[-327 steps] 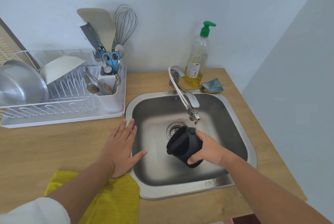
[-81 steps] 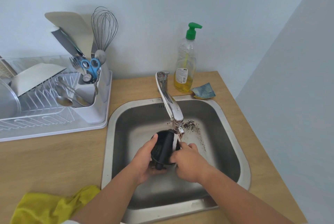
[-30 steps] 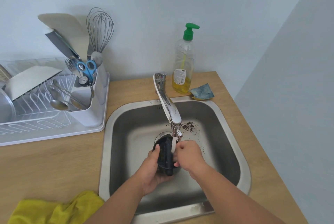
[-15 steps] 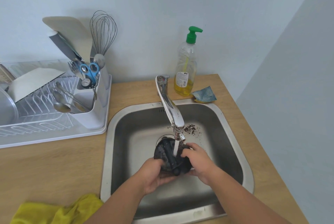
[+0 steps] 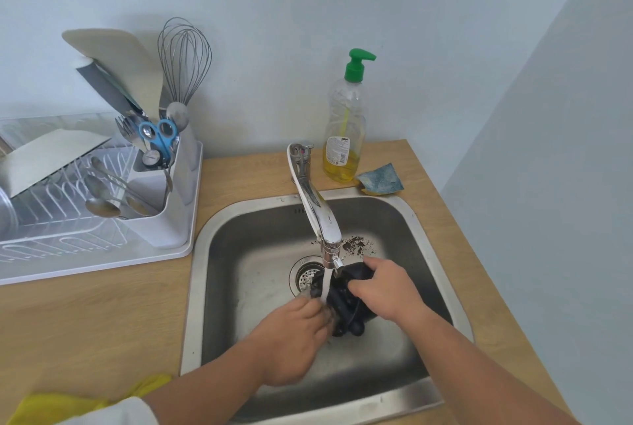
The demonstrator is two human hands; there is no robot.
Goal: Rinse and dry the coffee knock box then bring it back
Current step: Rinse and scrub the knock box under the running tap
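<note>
Knock box (image 5: 346, 301) is down in the steel sink (image 5: 424, 229), black, held under the tap (image 5: 317, 215) w/ water running, stream landing on its left edge. Right hand (image 5: 383, 289) clamped over the top-right of the box, fingers curled round it. Left hand (image 5: 294, 339) pressed against the box's left side, fingers bent in under the stream; blurred, so can't tell if it's gripping or just rubbing. Box sits just right of the drain strainer (image 5: 305, 274), partly over it. Coffee grounds (image 5: 354, 244) scattered on the basin floor behind the spout. On the wooden counter (image 5: 102, 322): dish soap bottle (image 5: 344, 123) w/ green pump behind the sink, blue sponge (image 5: 380, 179) just right of it. White dish rack (image 5: 96, 236) at left, utensil caddy w/ whisk (image 5: 184, 58) & blue scissors (image 5: 158, 135). Yellow cloth (image 5: 61, 405) at bottom-left corner, next to a white sleeve (image 5: 116, 412).
</note>
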